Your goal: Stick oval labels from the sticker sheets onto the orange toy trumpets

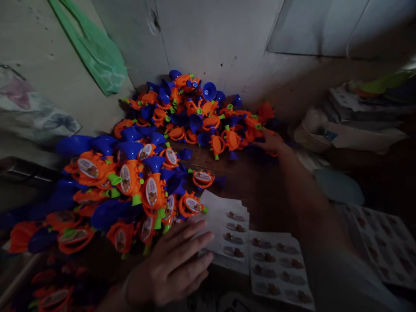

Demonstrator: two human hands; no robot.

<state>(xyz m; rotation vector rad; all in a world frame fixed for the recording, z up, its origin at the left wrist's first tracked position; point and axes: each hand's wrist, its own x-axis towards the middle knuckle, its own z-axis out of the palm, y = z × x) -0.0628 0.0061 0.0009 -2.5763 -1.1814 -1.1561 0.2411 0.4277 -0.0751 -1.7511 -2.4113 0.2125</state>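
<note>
My left hand (pixel 177 260) is open, its fingers stretched out flat beside a sheet of stickers (pixel 212 212) that has several oval stickers along its right side. My right hand (pixel 271 143) reaches out to the right end of a pile of orange and blue toy trumpets (pixel 211 121). Its fingers look spread and touch or nearly touch the toys there; they are dim and slightly blurred. The toys in this back pile show plain orange ovals. Close to my left hand, another heap of toy trumpets (pixel 152 190) bears oval stickers on their sides.
A second sticker sheet (pixel 276 264) lies right of the first, and more sheets (pixel 383 242) lie farther right. A green plastic bag (pixel 94 47) hangs on the wall. Stacked papers and bags (pixel 351 121) stand at right. More toys (pixel 55 294) sit low at left.
</note>
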